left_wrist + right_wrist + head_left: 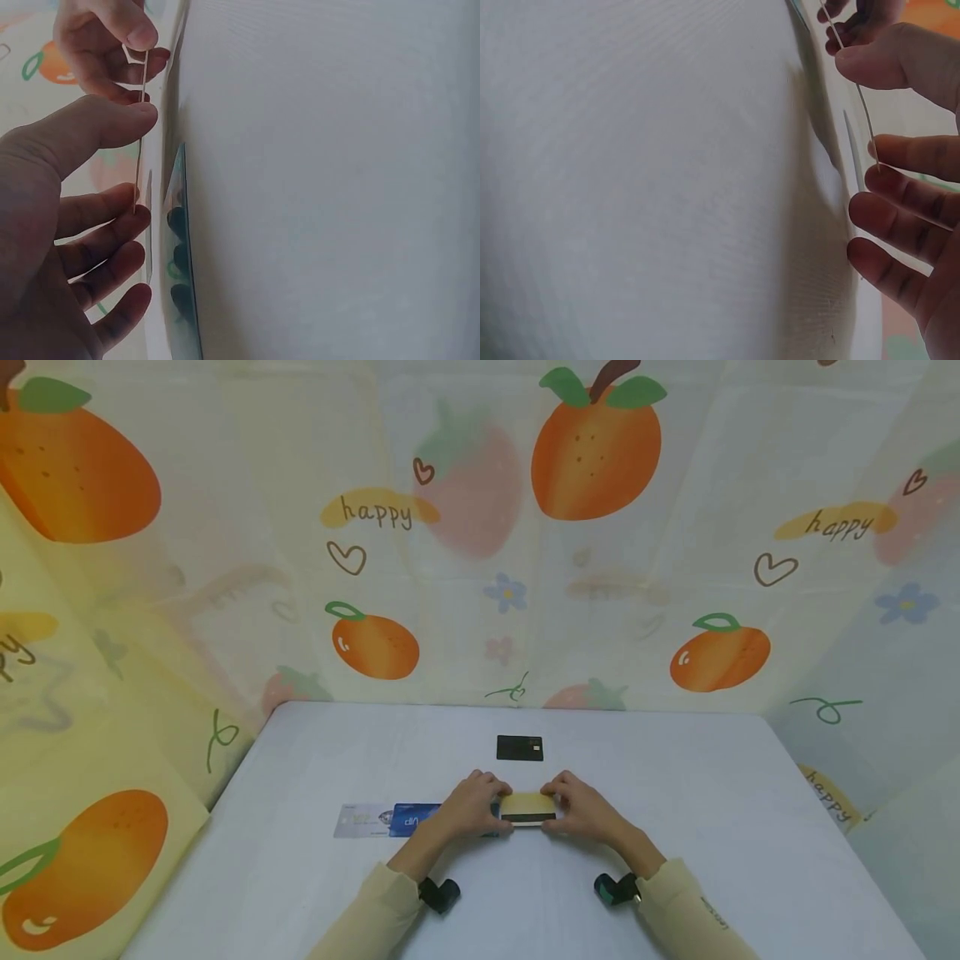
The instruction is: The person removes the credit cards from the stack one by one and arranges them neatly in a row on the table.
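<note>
A yellow card with a dark stripe is held between both hands, a little above the white table. My left hand pinches its left end, thumb on the near edge and fingers on the far one. On the opposite end my right hand has the same pinch. From the left wrist view the card appears edge-on as a thin line, as does the card in the right wrist view. Beneath and left of the left hand lies a blue card, partly hidden by that hand and overlapping a pale grey card.
A black card lies flat beyond the hands, near the middle of the white table. Cloth printed with oranges hangs behind and at both sides. Each wrist wears a small black camera.
</note>
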### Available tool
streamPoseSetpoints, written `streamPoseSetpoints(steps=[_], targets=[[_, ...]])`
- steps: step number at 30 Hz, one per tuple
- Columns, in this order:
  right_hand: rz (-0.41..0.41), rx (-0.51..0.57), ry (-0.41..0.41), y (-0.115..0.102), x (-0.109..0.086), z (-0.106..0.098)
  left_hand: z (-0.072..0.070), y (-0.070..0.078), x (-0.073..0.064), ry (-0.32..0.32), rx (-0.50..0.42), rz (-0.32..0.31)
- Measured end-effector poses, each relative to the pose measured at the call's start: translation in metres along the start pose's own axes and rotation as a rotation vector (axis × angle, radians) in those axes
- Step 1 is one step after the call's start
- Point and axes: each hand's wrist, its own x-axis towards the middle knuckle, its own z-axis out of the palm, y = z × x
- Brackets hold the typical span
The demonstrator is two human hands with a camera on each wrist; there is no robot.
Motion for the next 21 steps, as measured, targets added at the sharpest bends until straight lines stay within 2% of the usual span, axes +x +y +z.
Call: streamPoseSetpoints(steps=[21], targets=[[0.034,-0.042,-0.007,-0.0065,-0.0039,0.0028,0.0007,0.0032,-0.0052,-0.018,-0.014,-0.011]])
